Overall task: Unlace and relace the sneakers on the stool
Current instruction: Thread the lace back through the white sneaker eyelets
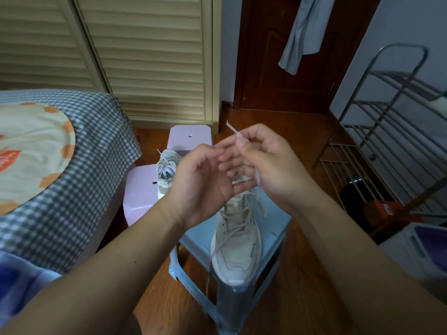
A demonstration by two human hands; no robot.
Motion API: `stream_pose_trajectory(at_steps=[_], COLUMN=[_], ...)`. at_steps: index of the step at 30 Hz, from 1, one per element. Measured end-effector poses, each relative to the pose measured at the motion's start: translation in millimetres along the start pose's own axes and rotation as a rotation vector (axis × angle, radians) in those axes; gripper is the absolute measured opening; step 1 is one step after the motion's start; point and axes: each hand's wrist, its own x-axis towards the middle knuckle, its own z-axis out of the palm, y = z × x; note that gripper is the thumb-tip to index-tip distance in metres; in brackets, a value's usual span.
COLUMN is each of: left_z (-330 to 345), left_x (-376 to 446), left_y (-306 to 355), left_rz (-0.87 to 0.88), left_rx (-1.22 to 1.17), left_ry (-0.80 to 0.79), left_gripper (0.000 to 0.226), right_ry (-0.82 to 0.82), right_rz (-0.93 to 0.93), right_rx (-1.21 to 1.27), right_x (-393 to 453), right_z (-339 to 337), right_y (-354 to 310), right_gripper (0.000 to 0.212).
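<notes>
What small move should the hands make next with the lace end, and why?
Probably bring the lace tip, pinched by the right hand, down to an eyelet of the near sneaker on the blue stool. The tip is held up, above the shoe, with the left hand beside it.

Right hand (271,165) pinches lace end (233,130), tip pointing up and away. Left hand (203,182) just beside it, fingers loosely curved, touching the right fingers. Below both hands: white sneaker (238,243) on blue stool (193,240). Beyond left hand: second sneaker (167,169) on pink stool (140,194).
</notes>
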Motion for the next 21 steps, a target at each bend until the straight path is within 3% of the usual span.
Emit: stream_pose_trajectory(at_steps=[3, 5, 9, 12, 13, 15, 16, 18, 19, 21], left_z=[7.4, 11.4, 7.9, -29.5, -49.4, -87.2, -100.4, -108.8, -103.8, -86.9], left_x=[-1.7, -5.5, -7.0, -4.2, -5.5, -10.9, -13.2, -12.7, -9.9, 1.3], left_y=[5.4, 0.2, -7.3, 37.4, 56.3, 76.1, 75.3, 60.3, 51.5, 35.4], left_rz=[0.052, 0.073, 0.114, 0.312, 0.362, 0.221, 0.003, -0.347, -0.381, -0.182], left_rx=[0.052, 0.16, 0.317, 0.17, 0.241, 0.864, 1.215, 1.58, 1.681, 1.789], left_ry=[0.151, 0.237, 0.458, 0.798, 0.928, 1.193, 1.246, 1.143, 1.058, 0.929], left_gripper=[0.043, 0.036, 0.031, 0.034, 0.032, 0.029, 0.03, 0.031, 0.029, 0.027], right_ry=[0.203, 0.327, 0.214, 0.249, 0.28, 0.299, 0.292, 0.265, 0.256, 0.247], right_rz=[-0.202, -0.227, -0.141, 0.029, 0.119, 0.309, 0.378, 0.442, 0.449, 0.422], right_rx=[-0.413, -0.662, -0.612, -0.6, -0.626, -0.644, -0.643, -0.651, -0.662, -0.692], right_x=[1.1, 1.9, 4.2, 9.2, 9.9, 6.1, 3.8, -0.7, -1.7, -2.5], right_z=[1.3, 2.6, -0.8, -24.5, -35.1, -47.8, -49.5, -43.7, -38.7, -29.8], right_y=[10.2, 20.0, 31.6, 42.2, 53.2, 77.0, 88.5, 101.4, 105.3, 108.5], right_gripper=[0.007, 0.011, 0.007, 0.01, 0.011, 0.016, 0.02, 0.028, 0.032, 0.035])
